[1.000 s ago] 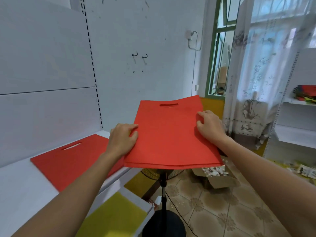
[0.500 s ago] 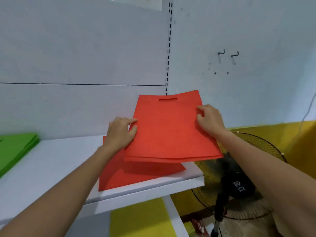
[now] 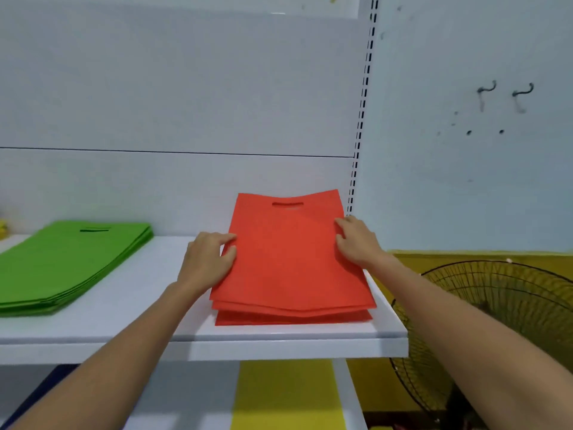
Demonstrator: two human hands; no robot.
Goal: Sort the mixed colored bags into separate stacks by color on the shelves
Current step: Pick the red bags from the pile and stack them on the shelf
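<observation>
Nearest, low: flat yellow fabric sheet [image 3: 285, 395] on the shelf below, probably the yellow pile. Above it, white shelf board [image 3: 279, 339]. Red bag stack [image 3: 291, 318] lies at its front-right corner, just behind the front edge. On top are the flat red fabric bags with a cut-out handle slot [image 3: 288, 259], near edge down on the stack; can't tell if the wavy far edge has settled. Left hand [image 3: 207, 259] grip pinches the bags' left edge, and right hand [image 3: 356, 243] grip is curled on the right edge. Holding both sides likely keeps the floppy sheets flat and squared over same-colour ones. Flat green bag stack [image 3: 68, 259] sits well apart toward the shelf's left end, keeping colours separate. Half a second ago the bags hung above the corner, overhanging it. Now they're lowered and further in, same grips.
</observation>
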